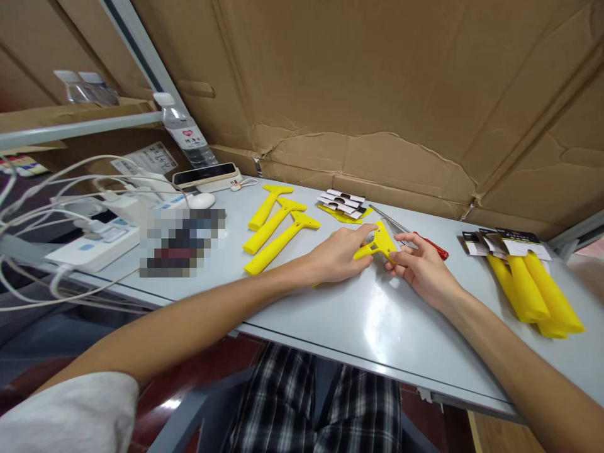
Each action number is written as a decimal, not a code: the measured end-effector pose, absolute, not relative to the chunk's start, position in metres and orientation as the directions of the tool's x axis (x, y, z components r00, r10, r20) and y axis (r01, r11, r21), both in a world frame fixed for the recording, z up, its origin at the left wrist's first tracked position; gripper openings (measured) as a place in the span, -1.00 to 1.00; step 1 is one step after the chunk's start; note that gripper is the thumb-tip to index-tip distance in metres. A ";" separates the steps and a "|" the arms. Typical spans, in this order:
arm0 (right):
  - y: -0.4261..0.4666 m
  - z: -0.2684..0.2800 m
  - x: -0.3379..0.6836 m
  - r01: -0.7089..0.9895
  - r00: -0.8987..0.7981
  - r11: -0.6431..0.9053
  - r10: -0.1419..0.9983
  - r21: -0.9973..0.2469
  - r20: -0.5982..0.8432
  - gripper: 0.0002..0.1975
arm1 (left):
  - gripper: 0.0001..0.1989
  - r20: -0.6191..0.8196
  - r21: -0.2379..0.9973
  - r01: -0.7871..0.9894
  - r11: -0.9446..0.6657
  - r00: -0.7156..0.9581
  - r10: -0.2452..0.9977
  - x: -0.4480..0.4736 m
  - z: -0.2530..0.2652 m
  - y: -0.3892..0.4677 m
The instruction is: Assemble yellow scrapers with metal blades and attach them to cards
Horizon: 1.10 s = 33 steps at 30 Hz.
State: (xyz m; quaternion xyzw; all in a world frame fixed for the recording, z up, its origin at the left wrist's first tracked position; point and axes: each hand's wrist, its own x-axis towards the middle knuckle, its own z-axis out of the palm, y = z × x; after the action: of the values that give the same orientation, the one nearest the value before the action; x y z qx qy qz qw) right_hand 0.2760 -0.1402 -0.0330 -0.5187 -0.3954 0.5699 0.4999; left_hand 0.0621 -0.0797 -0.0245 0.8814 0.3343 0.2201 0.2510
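Note:
A yellow plastic scraper (384,242) with a T-shaped head is held just above the table. My left hand (342,255) is closed round its handle, most of which is hidden under the palm. At the wide edge of the head, the thumb and fingers of my right hand (422,267) are pinched on it. Whether a blade sits there is too small to tell. Behind my right hand lies a screwdriver (436,248) with a red handle, partly covered. Three more yellow scrapers (278,242) lie side by side left of my left hand.
Folded cards (342,204) are stacked at the back. Several yellow scrapers with black-and-white cards (533,283) lie at right. Power strips (101,242) with tangled cables, a phone (205,175) and a water bottle (186,132) crowd the left. Cardboard (377,82) walls the back.

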 end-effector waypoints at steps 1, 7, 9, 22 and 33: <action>-0.140 -0.033 0.276 -0.157 0.032 -0.188 0.980 -0.970 -0.195 -0.28 | -0.29 0.222 0.578 0.482 -0.658 0.684 0.695 0.062 -0.025 -0.080; -0.141 -0.034 0.277 -0.146 0.000 -0.189 0.982 -0.971 -0.191 -0.29 | -0.26 0.174 0.515 0.528 -0.676 0.707 0.685 0.060 -0.027 -0.080; -0.141 -0.034 0.277 -0.143 -0.002 -0.190 0.981 -0.971 -0.192 -0.29 | -0.26 0.164 0.501 0.537 -0.678 0.711 0.684 0.060 -0.025 -0.081; -0.142 -0.033 0.276 -0.136 -0.016 -0.195 0.981 -0.971 -0.195 -0.24 | -0.29 0.143 0.505 0.547 -0.668 0.710 0.689 0.060 -0.020 -0.085; -0.141 -0.032 0.277 -0.137 -0.016 -0.199 0.980 -0.970 -0.199 -0.23 | -0.34 0.197 0.510 0.531 -0.677 0.693 0.693 0.061 -0.020 -0.085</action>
State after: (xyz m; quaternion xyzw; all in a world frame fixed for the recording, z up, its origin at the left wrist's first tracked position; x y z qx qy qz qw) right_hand 0.2769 -0.1407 -0.0317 -0.5115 -0.4122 0.5813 0.4802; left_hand 0.0612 -0.0853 -0.0200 0.8955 0.3418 0.1909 0.2118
